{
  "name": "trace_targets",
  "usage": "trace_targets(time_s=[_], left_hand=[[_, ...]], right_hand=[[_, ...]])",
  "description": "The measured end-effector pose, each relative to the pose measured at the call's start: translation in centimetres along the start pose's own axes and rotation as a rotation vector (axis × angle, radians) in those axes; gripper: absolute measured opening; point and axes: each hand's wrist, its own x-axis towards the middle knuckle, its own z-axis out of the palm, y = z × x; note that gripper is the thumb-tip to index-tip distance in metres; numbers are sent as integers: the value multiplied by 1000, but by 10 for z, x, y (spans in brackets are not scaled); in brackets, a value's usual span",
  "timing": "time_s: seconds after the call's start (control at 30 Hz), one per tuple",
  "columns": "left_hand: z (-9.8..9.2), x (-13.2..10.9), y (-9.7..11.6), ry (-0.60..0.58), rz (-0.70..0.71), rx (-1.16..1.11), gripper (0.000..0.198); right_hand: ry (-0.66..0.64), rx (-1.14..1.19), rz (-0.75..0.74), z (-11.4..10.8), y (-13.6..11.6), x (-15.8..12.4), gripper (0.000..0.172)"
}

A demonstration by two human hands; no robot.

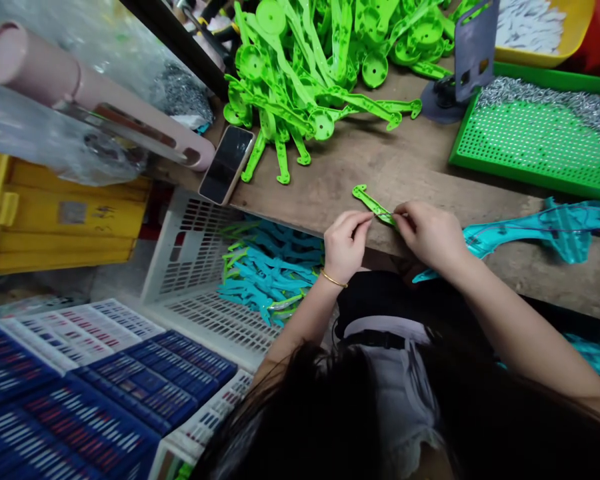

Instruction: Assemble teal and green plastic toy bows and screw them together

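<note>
A slim green plastic arm lies at the near edge of the wooden bench. My right hand pinches its near end, fingers closed. My left hand, with a gold bracelet on the wrist, is curled with fingertips pinched just left of that same end; whether it grips the arm or something smaller I cannot make out. A big heap of green plastic arms fills the back of the bench. Teal plastic arms lie to the right of my right hand.
A phone lies at the bench's left corner. A white crate below holds teal and green parts. Blue and white crates stand lower left. A green perforated tray with metal bits sits right, a yellow bin left.
</note>
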Motion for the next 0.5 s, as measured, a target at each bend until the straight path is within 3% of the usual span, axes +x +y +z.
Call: trace_targets(time_s=[0.2, 0.3, 0.5], left_hand=[[2, 3, -6, 34, 4, 4, 11], [2, 7, -7, 22, 20, 74, 17], [3, 11, -11, -1, 116, 298, 23]], right_hand=[[4, 1, -51, -8, -2, 0, 31], [14, 37, 1, -14, -7, -4, 30], [-166, 43, 40, -27, -13, -14, 30]])
